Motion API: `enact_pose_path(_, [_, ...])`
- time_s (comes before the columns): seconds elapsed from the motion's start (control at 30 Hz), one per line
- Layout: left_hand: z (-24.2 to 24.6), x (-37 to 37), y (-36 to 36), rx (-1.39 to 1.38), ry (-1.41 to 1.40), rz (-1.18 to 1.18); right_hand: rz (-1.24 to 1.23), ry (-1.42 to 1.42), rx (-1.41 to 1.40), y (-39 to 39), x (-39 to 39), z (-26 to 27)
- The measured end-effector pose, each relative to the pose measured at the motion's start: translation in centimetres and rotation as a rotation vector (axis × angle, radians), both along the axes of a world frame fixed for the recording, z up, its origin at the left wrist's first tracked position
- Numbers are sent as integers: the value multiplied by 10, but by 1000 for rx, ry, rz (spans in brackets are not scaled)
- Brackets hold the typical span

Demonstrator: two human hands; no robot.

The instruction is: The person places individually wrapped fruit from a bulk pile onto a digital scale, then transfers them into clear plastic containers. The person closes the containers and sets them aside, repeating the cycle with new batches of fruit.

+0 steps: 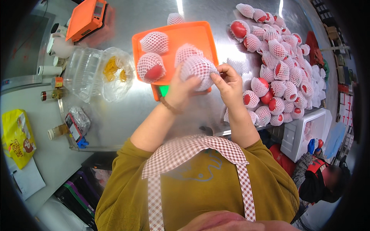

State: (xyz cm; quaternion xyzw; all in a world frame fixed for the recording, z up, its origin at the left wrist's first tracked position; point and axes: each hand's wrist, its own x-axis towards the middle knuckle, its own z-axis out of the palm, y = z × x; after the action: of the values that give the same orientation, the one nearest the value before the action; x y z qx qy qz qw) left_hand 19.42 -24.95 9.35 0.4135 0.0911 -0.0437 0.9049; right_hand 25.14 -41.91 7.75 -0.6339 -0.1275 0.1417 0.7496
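My left hand (pixel 180 86) holds a red fruit in a white foam net (pixel 199 70) above the near right part of an orange plastic tray (pixel 170 29). With thumb and fingers, my right hand (pixel 228 80) pinches the right end of that net. Two more netted fruits (pixel 154 42) (pixel 151 68) lie at the tray's left side, the nearer one showing bare red skin. Another netted fruit (pixel 188 52) sits just behind the held one. Under the tray is an orange device with a green display (pixel 164 90), mostly hidden.
Many netted red fruits (pixel 277 66) are heaped at the right of the metal table. One more (pixel 175 19) lies behind the tray. To the left are clear plastic containers (pixel 83 72), a bag of yellow rubber bands (pixel 111 69) and an orange scale (pixel 85 20). A person (pixel 315 170) holds a fruit beside a foam box (pixel 289 138).
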Motion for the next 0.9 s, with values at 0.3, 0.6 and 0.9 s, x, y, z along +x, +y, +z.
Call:
enact_pose_path(0.3, [3, -10, 7, -420, -27, -20, 86, 459, 570, 18, -14, -15])
enact_pose_path(0.6, [13, -40, 33, -211, -6, 161, 85, -431, -127, 41, 5, 13])
enact_pose_path(0.9, [4, -65, 56, 530, -119, 288, 307, -939, -368, 87, 29, 18])
